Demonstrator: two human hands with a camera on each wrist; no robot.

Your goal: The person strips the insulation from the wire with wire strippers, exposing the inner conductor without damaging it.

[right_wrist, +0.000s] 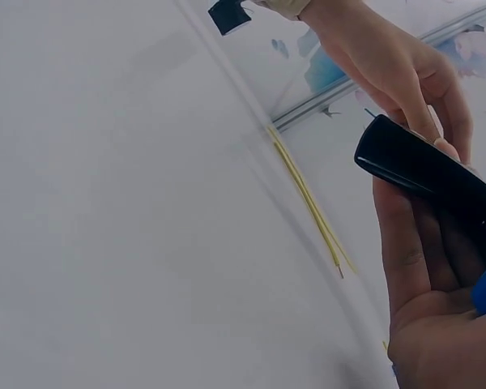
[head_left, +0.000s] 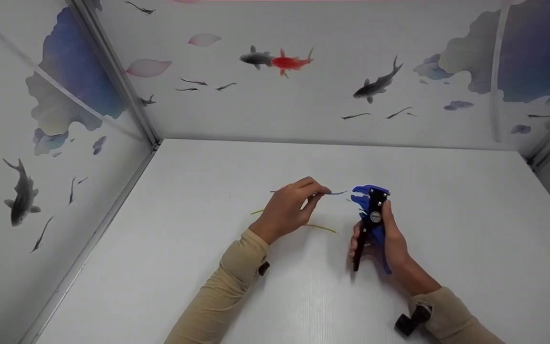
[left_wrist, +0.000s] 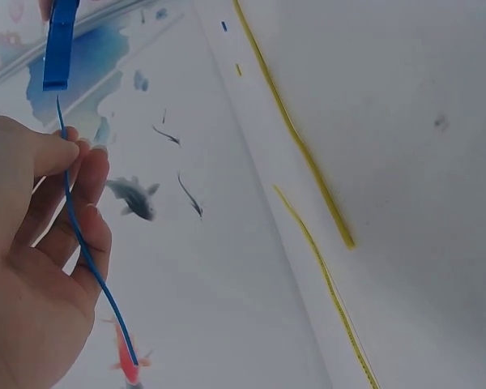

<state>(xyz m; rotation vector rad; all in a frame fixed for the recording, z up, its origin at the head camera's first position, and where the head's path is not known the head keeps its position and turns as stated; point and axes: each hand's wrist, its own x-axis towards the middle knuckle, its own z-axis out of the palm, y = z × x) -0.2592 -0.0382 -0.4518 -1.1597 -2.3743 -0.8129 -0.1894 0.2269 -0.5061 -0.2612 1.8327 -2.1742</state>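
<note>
Thumb and fingers of my left hand pinch a thin blue wire. One end of the wire points right, at the mouth of a blue and black wire stripper, with a small gap between them. My right hand grips the stripper by its handles, its head upward. In the left wrist view the blue wire trails past the fingers, and a blue part of the stripper is near its tip. Yellow wire lies on the table below my left hand, partly hidden by it.
Two yellow lengths show in the left wrist view, a thicker one and a thinner one. Tiny blue and yellow scraps lie near them. Fish-patterned walls bound the white table at the back and sides.
</note>
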